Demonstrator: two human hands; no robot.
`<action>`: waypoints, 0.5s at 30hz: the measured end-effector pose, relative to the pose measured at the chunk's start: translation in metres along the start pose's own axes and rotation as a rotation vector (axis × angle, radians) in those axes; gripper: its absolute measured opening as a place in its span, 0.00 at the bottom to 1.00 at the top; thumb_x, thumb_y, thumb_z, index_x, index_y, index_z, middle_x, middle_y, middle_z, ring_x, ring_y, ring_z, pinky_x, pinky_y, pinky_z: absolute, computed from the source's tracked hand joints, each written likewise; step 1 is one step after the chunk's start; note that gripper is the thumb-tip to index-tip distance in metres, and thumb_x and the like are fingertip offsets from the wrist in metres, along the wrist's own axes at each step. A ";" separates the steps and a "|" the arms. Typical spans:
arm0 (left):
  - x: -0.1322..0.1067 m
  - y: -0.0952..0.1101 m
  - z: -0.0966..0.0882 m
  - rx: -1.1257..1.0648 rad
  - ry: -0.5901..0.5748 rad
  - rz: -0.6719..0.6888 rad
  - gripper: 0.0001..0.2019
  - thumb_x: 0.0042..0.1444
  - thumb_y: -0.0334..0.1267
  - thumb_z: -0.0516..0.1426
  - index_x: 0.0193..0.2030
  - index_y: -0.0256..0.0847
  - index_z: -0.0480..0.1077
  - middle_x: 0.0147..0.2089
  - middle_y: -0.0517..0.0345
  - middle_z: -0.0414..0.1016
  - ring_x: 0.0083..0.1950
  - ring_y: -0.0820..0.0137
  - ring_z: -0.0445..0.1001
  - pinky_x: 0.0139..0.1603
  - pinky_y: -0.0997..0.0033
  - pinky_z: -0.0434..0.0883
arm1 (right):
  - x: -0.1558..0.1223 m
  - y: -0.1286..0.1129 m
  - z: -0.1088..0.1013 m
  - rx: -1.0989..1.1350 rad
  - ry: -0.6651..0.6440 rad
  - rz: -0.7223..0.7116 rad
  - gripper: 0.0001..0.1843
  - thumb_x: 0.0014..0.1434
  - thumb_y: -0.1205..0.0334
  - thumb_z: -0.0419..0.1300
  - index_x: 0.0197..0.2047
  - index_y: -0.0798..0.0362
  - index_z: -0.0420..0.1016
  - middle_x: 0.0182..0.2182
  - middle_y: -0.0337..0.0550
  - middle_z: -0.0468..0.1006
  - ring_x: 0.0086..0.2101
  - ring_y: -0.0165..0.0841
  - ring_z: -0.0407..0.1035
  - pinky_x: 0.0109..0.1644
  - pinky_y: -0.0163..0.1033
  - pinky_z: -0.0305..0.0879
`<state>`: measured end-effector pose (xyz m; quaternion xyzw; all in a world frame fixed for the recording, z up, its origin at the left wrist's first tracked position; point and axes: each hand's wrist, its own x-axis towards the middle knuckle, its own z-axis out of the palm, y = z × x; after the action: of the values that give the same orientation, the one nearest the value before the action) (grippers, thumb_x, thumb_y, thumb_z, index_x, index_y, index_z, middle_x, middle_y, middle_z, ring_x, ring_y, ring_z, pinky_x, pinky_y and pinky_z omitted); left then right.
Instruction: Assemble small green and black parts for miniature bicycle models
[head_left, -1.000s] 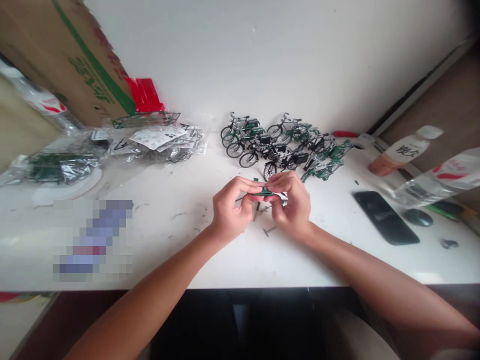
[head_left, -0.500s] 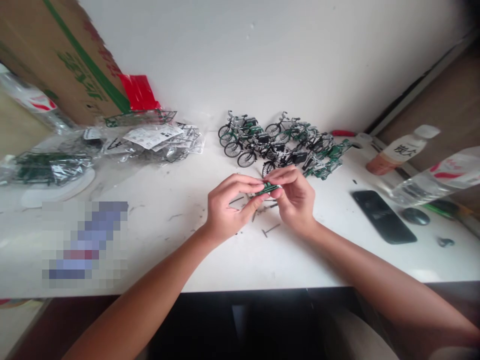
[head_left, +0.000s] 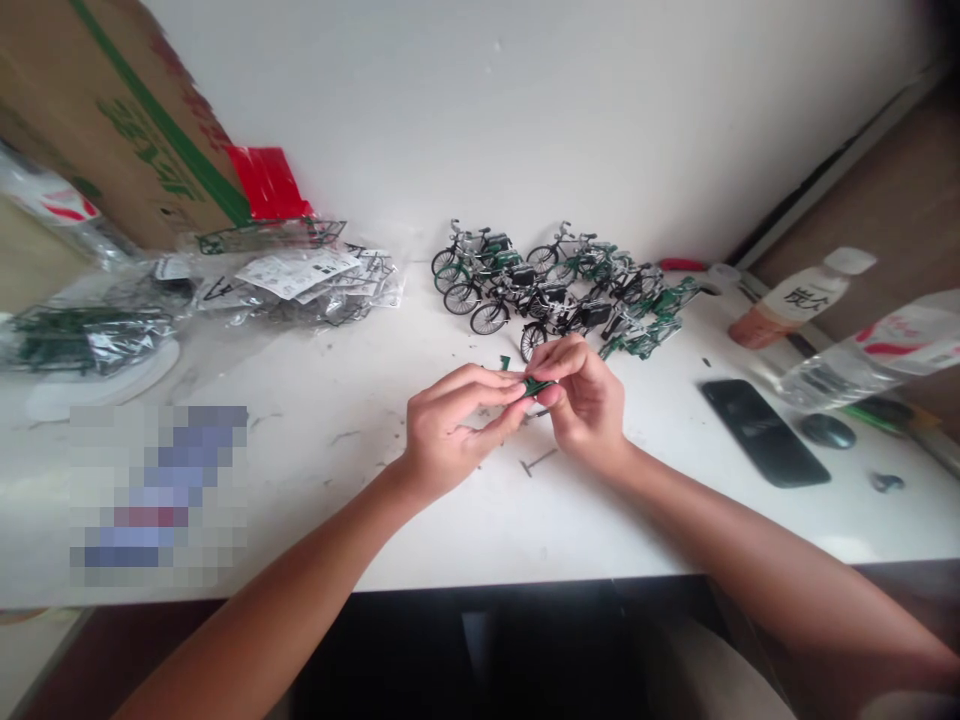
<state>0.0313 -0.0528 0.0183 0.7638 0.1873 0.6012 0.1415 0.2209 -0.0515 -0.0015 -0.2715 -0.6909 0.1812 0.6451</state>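
A small green plastic part (head_left: 537, 386) is pinched between the fingertips of both hands, just above the white table. My left hand (head_left: 457, 415) closes on its left end, thumb below and fingers above. My right hand (head_left: 586, 395) grips the right end between thumb and forefinger. Fingers cover most of the part, so its exact shape is hidden. Behind the hands stand several model bicycles (head_left: 491, 318) in black and green, packed close together. A thin dark T-shaped scrap (head_left: 538, 462) lies below my hands, and a little green piece (head_left: 505, 362) shows just behind them.
Plastic bags (head_left: 300, 290) with printed sheets and green frames (head_left: 52, 335) lie at the left, before a cardboard box (head_left: 142, 120). On the right are a black phone (head_left: 761, 430), a computer mouse (head_left: 828, 431), a drink bottle (head_left: 795, 298) and a water bottle (head_left: 847, 365).
Both hands keep their hold on the green part, which has turned slightly. A small green piece now shows behind my left fingers. The whole view has shifted a little.
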 end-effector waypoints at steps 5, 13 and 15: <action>0.000 -0.005 0.005 -0.213 0.103 -0.206 0.08 0.65 0.30 0.70 0.49 0.42 0.82 0.50 0.52 0.89 0.57 0.58 0.88 0.61 0.57 0.87 | 0.005 -0.004 -0.004 -0.057 0.052 -0.025 0.18 0.66 0.47 0.73 0.55 0.42 0.81 0.45 0.46 0.81 0.47 0.42 0.78 0.52 0.55 0.79; -0.002 -0.005 0.005 -0.252 0.023 -0.329 0.10 0.66 0.36 0.70 0.52 0.41 0.80 0.57 0.46 0.87 0.57 0.58 0.88 0.60 0.59 0.87 | 0.007 -0.008 -0.001 -0.095 0.107 -0.061 0.13 0.65 0.46 0.73 0.49 0.40 0.86 0.42 0.44 0.86 0.45 0.43 0.80 0.52 0.56 0.79; -0.002 -0.006 0.003 -0.164 0.010 -0.260 0.15 0.66 0.36 0.70 0.57 0.43 0.80 0.62 0.44 0.83 0.61 0.57 0.86 0.61 0.57 0.87 | 0.008 -0.007 -0.003 -0.112 0.092 -0.057 0.13 0.66 0.46 0.73 0.49 0.40 0.87 0.41 0.43 0.87 0.45 0.43 0.80 0.52 0.56 0.78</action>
<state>0.0329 -0.0477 0.0135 0.7160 0.2352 0.5950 0.2792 0.2225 -0.0528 0.0094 -0.2955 -0.6771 0.1113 0.6647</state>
